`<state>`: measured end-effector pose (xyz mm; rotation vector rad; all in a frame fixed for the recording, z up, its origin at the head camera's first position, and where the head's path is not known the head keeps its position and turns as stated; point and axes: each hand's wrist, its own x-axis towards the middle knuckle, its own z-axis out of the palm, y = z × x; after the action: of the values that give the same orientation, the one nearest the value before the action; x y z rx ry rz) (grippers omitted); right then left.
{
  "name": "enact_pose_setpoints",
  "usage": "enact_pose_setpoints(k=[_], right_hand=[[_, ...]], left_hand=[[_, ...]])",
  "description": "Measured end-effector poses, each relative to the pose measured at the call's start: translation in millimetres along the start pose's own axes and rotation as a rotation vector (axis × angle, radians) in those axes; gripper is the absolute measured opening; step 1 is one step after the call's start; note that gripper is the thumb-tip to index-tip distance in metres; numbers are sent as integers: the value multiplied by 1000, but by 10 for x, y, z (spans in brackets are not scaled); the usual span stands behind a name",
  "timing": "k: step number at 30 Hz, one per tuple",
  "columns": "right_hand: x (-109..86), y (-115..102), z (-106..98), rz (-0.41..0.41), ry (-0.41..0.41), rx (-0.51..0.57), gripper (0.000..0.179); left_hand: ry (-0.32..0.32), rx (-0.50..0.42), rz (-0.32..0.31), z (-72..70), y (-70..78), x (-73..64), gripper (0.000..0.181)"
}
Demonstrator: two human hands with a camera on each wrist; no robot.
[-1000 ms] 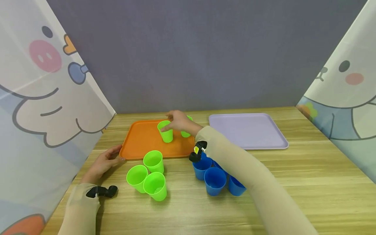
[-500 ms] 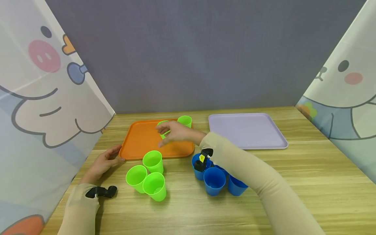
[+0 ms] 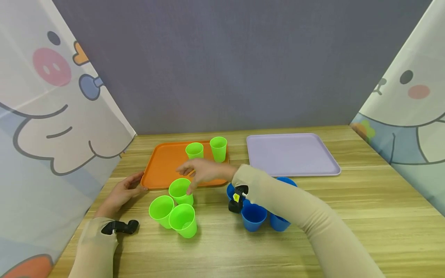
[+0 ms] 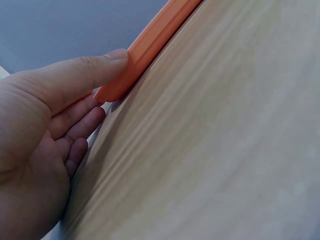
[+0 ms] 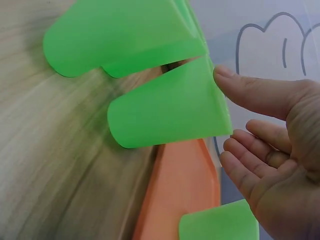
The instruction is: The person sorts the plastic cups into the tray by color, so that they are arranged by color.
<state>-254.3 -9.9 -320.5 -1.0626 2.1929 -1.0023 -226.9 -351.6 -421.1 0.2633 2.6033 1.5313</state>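
Observation:
My left hand (image 3: pixel 122 195) holds the front left corner of the orange tray (image 3: pixel 163 170), thumb on one side of the rim and fingers on the other, as the left wrist view shows. My right hand (image 3: pixel 205 171) hovers over the tray's front edge with its fingers spread. Its thumb tip overlaps the rim of a green cup (image 3: pixel 180 189) in front of the tray. Two more green cups, the left one (image 3: pixel 161 210) and the front one (image 3: pixel 184 221), stand close against it. On the tray stand a green cup (image 3: pixel 194 150) and another green cup (image 3: pixel 218 148) at its back right.
Blue cups, one in front (image 3: pixel 253 217), cluster under my right forearm, which partly hides them. A lilac tray (image 3: pixel 292 154) lies at the back right. A grey panel (image 3: pixel 226 69) stands behind the wooden table (image 3: pixel 236 255), with printed cloths at both sides.
My right hand has let go of the green cup on the tray and moved toward me, to the cups in front. The left hand has stayed at the tray corner.

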Motion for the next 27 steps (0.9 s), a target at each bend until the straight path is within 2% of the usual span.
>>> enact_pose_setpoints(k=[10,18,27], right_hand=[[18,32,101,-27,-46,-39,78],[36,50,129,-31,-49,-84,75],[51,27,124,-13,-44,-131,75]], left_hand=[[-7,-26,-21,-7,-14,4,74],[-4,-9,-6,-6,-4,-7,74],[-7,-24,-41,0,43,-17,77]])
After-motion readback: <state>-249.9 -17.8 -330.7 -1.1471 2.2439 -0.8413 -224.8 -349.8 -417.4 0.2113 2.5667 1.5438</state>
